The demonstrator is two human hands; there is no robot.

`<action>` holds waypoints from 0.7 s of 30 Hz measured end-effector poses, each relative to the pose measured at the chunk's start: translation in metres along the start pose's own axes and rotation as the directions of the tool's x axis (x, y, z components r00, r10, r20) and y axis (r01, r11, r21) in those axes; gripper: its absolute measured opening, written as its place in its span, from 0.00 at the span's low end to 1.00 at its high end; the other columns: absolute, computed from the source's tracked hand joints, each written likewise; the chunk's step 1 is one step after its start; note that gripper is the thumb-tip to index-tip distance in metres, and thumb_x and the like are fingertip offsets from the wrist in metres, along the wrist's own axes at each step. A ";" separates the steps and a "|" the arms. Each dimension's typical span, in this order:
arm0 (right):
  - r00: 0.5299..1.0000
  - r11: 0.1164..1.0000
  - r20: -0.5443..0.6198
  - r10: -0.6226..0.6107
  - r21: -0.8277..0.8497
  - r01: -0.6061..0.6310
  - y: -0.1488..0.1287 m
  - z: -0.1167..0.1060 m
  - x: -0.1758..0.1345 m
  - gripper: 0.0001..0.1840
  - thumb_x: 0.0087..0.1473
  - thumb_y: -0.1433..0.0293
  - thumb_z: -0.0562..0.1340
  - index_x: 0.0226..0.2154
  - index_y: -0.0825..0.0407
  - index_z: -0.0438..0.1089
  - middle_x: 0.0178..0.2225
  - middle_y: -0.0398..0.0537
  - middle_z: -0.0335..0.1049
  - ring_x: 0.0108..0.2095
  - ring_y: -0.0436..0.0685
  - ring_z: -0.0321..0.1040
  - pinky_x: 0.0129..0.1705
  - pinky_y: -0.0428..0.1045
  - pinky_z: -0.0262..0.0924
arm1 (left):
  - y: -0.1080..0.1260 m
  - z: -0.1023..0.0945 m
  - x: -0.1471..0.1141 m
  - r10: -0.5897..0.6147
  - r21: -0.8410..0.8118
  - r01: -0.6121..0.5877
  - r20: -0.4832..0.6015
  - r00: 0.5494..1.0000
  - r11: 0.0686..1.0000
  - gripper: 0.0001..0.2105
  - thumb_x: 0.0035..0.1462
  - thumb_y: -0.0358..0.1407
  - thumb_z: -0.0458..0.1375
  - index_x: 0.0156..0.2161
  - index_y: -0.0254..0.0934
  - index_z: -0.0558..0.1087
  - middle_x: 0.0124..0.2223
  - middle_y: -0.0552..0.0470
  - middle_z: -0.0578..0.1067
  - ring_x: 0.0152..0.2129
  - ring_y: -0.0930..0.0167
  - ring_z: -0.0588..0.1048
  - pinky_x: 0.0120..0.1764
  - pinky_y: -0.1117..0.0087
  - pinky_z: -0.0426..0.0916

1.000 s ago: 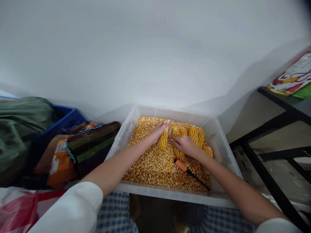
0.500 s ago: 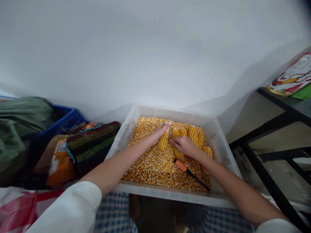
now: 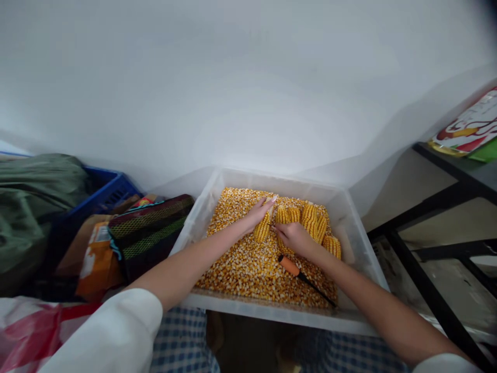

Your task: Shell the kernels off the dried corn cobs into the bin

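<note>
My left hand (image 3: pixel 259 213) is closed on a yellow corn cob (image 3: pixel 263 228), holding it upright above the loose kernels (image 3: pixel 240 264). Close to its right side is my right hand (image 3: pixel 294 234), with fingers curled and pinched at the cob's edge; what sits between those fingertips is too small to make out. Behind and beside the right hand lie several whole corn cobs (image 3: pixel 310 220). A screwdriver-like tool with an orange and black handle (image 3: pixel 289 265) and a dark shaft rests on the kernels below the right hand.
The kernels fill a translucent plastic bin (image 3: pixel 351 228) against a white wall. To the left are a blue crate (image 3: pixel 106 189), a dark mesh bag (image 3: pixel 151 233) and an orange box (image 3: pixel 97 259). A black metal rack (image 3: pixel 423 280) stands on the right, carrying a printed package (image 3: pixel 468 129).
The view has shifted very slightly. My right fingertips have moved a little at the cob's edge, while my left hand keeps its grip on the cob.
</note>
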State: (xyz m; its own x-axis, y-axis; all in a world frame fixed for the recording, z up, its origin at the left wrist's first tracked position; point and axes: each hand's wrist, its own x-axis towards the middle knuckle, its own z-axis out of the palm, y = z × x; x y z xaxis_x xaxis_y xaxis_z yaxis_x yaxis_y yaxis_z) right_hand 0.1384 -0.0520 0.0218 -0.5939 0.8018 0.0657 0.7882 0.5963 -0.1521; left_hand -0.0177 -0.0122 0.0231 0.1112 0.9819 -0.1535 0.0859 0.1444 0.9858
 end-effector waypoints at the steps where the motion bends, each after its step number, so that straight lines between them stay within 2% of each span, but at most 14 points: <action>1: 1.000 1.000 -0.008 0.006 0.001 -0.006 -0.002 0.001 -0.001 0.19 0.56 0.66 0.46 0.30 0.55 0.69 0.24 0.51 0.71 0.24 0.50 0.65 0.27 0.43 0.50 | 0.002 0.001 -0.001 -0.008 -0.001 0.008 0.004 1.000 1.000 0.31 0.47 0.51 0.50 0.54 0.34 0.58 0.59 0.44 0.53 0.55 0.65 0.52 0.54 0.65 0.47; 4: 0.999 0.999 -0.040 0.034 0.005 -0.034 -0.007 0.004 -0.003 0.18 0.56 0.67 0.46 0.30 0.55 0.69 0.26 0.51 0.71 0.25 0.50 0.66 0.28 0.43 0.50 | 0.004 0.003 -0.004 -0.001 -0.003 0.001 0.019 1.000 1.000 0.28 0.48 0.51 0.49 0.51 0.36 0.61 0.56 0.47 0.59 0.54 0.66 0.55 0.53 0.67 0.51; 8: 0.996 0.997 -0.053 0.076 0.002 -0.076 -0.012 0.007 -0.004 0.18 0.56 0.69 0.46 0.31 0.55 0.69 0.27 0.52 0.72 0.26 0.51 0.66 0.28 0.44 0.51 | 0.003 0.006 -0.005 0.036 0.031 -0.035 -0.022 0.999 0.999 0.26 0.48 0.50 0.50 0.49 0.36 0.63 0.55 0.48 0.62 0.53 0.66 0.58 0.52 0.68 0.52; 12: 0.995 0.996 -0.042 0.088 0.009 -0.087 -0.012 0.007 -0.003 0.17 0.55 0.69 0.47 0.30 0.55 0.70 0.27 0.52 0.72 0.26 0.51 0.67 0.28 0.44 0.51 | 0.003 0.007 -0.006 0.059 0.041 -0.059 0.018 0.998 0.997 0.25 0.48 0.50 0.49 0.48 0.37 0.64 0.52 0.48 0.65 0.51 0.67 0.60 0.51 0.69 0.54; 21: 0.997 0.997 -0.009 0.071 0.031 -0.070 -0.009 0.002 -0.003 0.18 0.56 0.67 0.46 0.29 0.55 0.69 0.26 0.51 0.71 0.26 0.50 0.66 0.28 0.43 0.49 | 0.001 0.009 -0.005 0.060 0.057 -0.062 0.040 0.997 0.996 0.26 0.49 0.50 0.49 0.50 0.37 0.62 0.54 0.49 0.62 0.52 0.67 0.58 0.52 0.68 0.53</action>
State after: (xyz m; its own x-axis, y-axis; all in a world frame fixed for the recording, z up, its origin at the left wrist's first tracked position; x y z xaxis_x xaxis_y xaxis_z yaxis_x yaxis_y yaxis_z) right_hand 0.1331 -0.0596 0.0208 -0.5353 0.8422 0.0641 0.8225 0.5371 -0.1872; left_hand -0.0095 -0.0184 0.0246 0.1556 0.9831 -0.0968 0.1349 0.0760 0.9879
